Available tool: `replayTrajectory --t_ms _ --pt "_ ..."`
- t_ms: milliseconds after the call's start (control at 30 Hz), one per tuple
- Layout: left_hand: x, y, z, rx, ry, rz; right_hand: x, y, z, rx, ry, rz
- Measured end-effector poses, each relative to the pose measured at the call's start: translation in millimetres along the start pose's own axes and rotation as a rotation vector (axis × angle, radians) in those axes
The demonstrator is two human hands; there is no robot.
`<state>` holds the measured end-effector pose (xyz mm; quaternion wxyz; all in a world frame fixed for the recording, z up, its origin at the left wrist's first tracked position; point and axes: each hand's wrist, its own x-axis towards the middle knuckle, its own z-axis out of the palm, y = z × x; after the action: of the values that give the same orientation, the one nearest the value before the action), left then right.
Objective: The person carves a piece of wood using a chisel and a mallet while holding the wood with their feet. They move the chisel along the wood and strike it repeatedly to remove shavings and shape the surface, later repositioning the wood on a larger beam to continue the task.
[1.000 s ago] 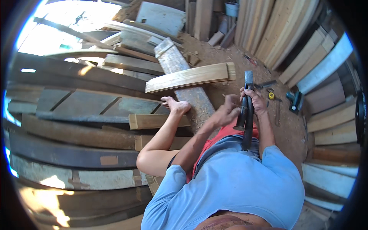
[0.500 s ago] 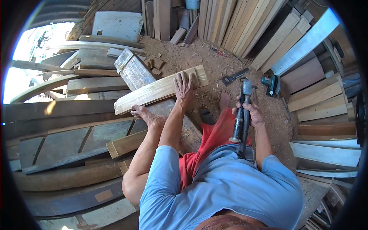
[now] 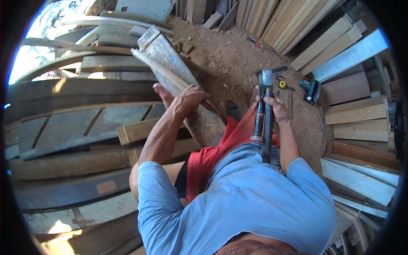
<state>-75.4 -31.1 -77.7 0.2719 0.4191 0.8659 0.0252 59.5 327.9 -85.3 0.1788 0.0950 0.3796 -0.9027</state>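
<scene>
My left hand (image 3: 193,97) is closed around a pale wooden board (image 3: 163,74), tipped up so that mostly its narrow edge shows. The board slants across a worn, whitish plank (image 3: 202,127) set in front of me, beside my bare left foot (image 3: 162,94). My right hand (image 3: 278,108) grips a hammer (image 3: 267,78) and a dark-handled chisel (image 3: 258,121) side by side over my lap. The hammer's metal head points away from me. The chisel's far end is partly hidden near the hammer head.
On the shavings-strewn floor (image 3: 238,76) lie a teal circular saw (image 3: 311,90), a yellow tape measure (image 3: 282,85) and red-handled pliers (image 3: 255,42). Stacked timber (image 3: 76,170) crowds the left. Upright boards (image 3: 293,21) lean at the back, with more planks (image 3: 359,112) along the right.
The board was lying broad side up under my flat left hand; now that hand grips it and it is turned onto edge. My right hand keeps hold of the hammer and chisel.
</scene>
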Motion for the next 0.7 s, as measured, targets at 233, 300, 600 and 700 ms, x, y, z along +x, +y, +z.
replayTrajectory --t_ms 233,300,600,700 --pt "-25.6 -9.6 45.2 0.138 0.212 0.084 9.0 4.8 35.9 -0.039 -0.099 0.019" --pt "-26.0 -5.4 40.3 0.152 0.18 0.061 14.0 5.6 42.5 -0.069 -0.104 0.034" --pt "-77.4 5.0 57.1 0.19 0.736 -0.412 47.3 35.4 57.3 -0.324 -0.117 0.152" --pt "-96.2 57.8 16.6 -0.134 0.81 -0.376 57.1 39.0 68.1 -0.404 -0.117 0.153"
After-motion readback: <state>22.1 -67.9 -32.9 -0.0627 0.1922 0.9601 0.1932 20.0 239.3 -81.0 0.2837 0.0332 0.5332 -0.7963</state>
